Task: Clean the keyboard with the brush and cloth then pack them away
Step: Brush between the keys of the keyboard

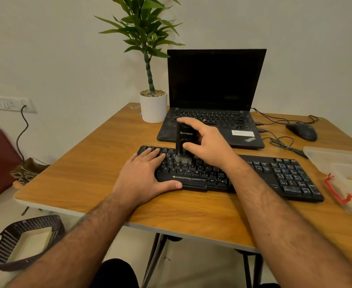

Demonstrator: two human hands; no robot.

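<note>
Black brush (184,140) stands upright on black keyboard (275,173).

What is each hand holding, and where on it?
The right hand grips the brush by its black handle; the left hand rests flat on the keyboard.

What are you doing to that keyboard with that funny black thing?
A person is cleaning the black keyboard on the wooden table. The right hand holds a black brush upright, its bristles down on the middle keys. The left hand lies flat on the keyboard's left end. An open laptop with a dark screen sits behind, and a clear plastic box waits at the right.
</note>
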